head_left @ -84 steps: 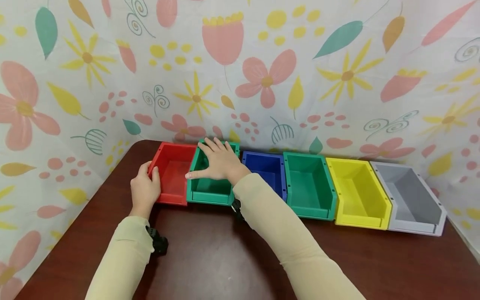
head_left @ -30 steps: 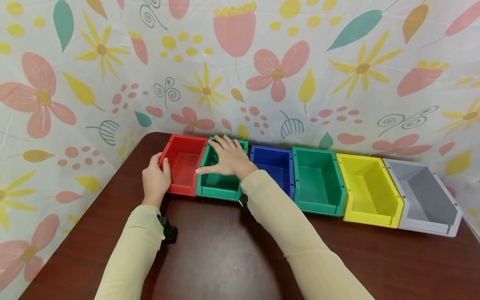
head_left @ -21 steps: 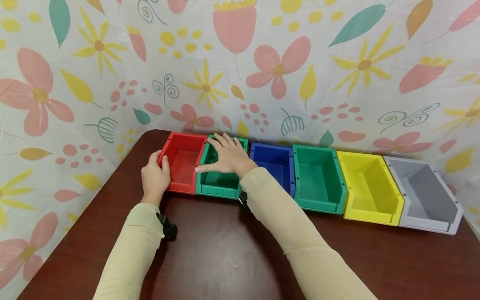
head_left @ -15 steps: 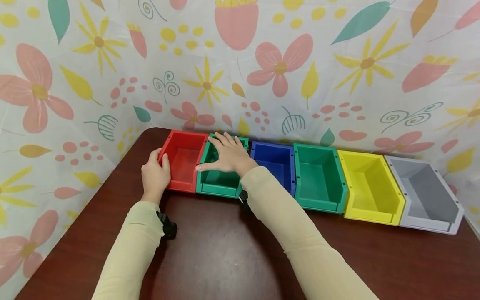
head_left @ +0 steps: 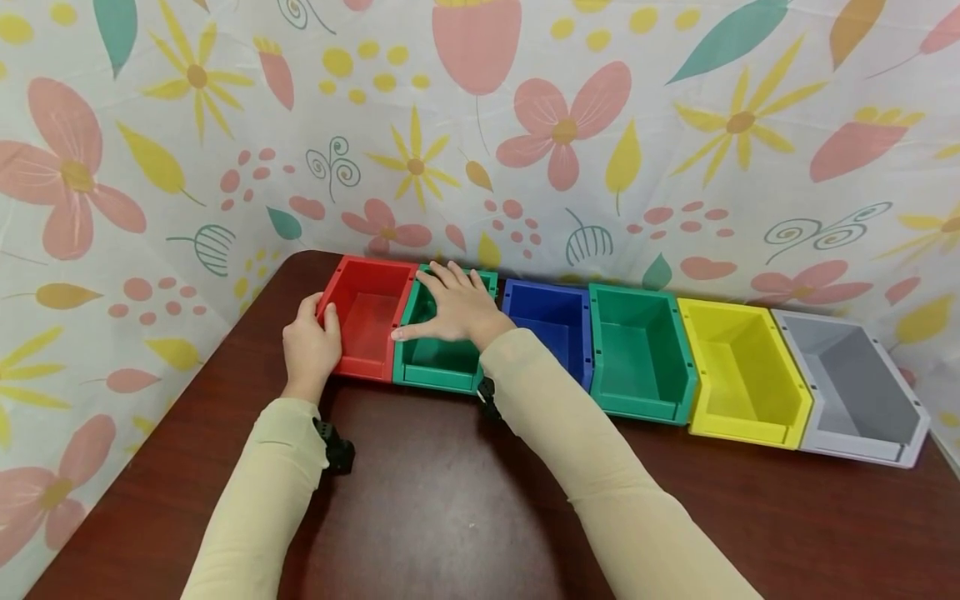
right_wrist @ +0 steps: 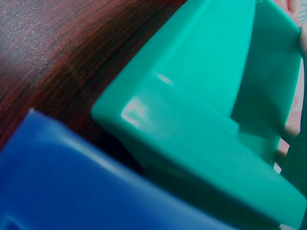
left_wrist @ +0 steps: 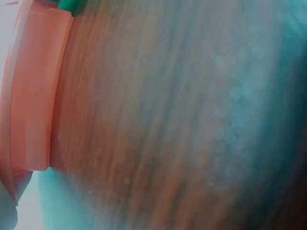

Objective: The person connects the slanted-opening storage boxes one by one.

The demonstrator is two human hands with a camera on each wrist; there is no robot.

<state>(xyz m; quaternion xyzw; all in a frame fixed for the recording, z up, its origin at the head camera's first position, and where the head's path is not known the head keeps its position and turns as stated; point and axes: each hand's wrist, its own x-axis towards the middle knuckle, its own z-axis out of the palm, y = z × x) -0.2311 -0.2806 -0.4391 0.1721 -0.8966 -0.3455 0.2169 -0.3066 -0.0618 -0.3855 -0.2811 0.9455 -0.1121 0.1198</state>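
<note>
At the left end of a row of plastic storage bins, my left hand grips the left wall of the red bin, thumb over the rim and fingers mostly hidden outside. My right hand spreads over the green bin beside it. Its thumb lies at the left rim and its fairly straight fingers reach the back rim. The left wrist view catches the front of the red bin at its left edge. In the right wrist view the green bin shows large, with a few fingers partly visible along its far side.
Right of the hands stand a blue bin, partly hidden by my right sleeve, a second green bin, a yellow bin and a grey bin. A patterned cloth hangs behind the dark wooden table.
The head view has shifted, so the row of bins sits slightly higher and further right than 2.8 s ago. Both hands keep their places on the red and green bins.
</note>
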